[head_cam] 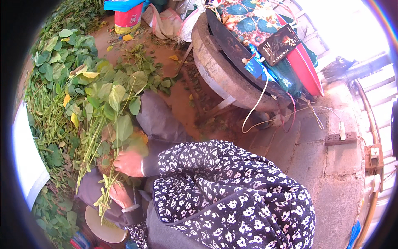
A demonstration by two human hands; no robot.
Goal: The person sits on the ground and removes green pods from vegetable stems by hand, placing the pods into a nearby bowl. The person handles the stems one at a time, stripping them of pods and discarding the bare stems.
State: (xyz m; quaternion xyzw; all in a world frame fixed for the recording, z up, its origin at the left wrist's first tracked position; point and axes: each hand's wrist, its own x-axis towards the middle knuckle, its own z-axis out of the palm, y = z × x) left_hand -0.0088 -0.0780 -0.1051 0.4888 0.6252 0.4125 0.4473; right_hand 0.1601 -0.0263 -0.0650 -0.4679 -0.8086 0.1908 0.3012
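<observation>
A leafy green bean plant [115, 98] with pods lies across my lap, its thin stems running down to my hands. My right hand [129, 164], slightly blurred, closes around a stem. Just below it, my left hand [119, 194] grips the lower part of the plant, where a cluster of green pods [104, 194] hangs past the fingers. Under my left hand, a pale bowl [92, 219] has some small green matter in it; my sleeve and the pods partly cover it.
More bean plants [46, 121] are heaped on the left. Beyond my knee [158, 115], a round stove-like table [214, 74] bears cloth, a dark box [279, 45] and a red basin [306, 68]. A red bucket [126, 19] stands behind. A power strip [340, 138] lies right.
</observation>
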